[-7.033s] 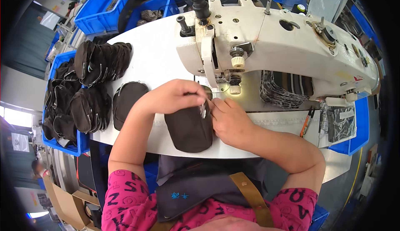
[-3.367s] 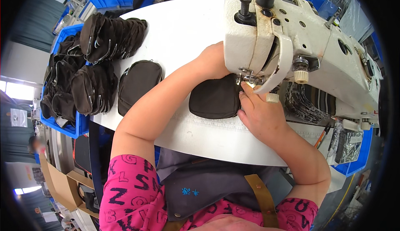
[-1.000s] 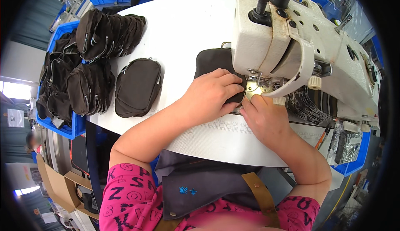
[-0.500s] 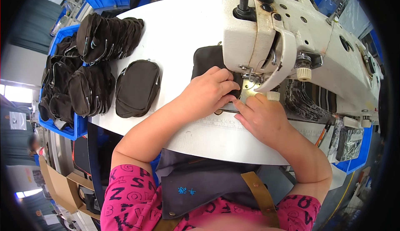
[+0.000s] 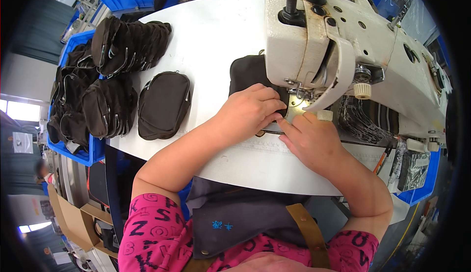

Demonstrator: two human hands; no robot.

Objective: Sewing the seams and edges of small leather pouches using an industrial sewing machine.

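Note:
A dark brown fabric pouch [image 5: 245,70] lies flat on the white table, its right edge by the needle area of a white sewing machine [image 5: 287,43]. Bent over its near right part, my left hand [image 5: 251,109] is closed, with fingers pressed together on the cloth. From the right, my right hand [image 5: 314,139] meets it, thumb and forefinger closed at the pouch's near right corner beside the metal needle plate [image 5: 296,104]. The fingertips almost touch and hide the gripped edge. Left of my left forearm rests another dark zippered pouch [image 5: 163,106].
Dark zippered pouches [image 5: 125,43] are stacked at the left, beside and in a blue bin [image 5: 73,151]. Striped fabric pieces [image 5: 365,117] lie under the machine's arm. An orange tool [image 5: 381,160] and plastic-wrapped packets [image 5: 412,169] are at the right. A ruler strip [image 5: 267,145] runs along the near table.

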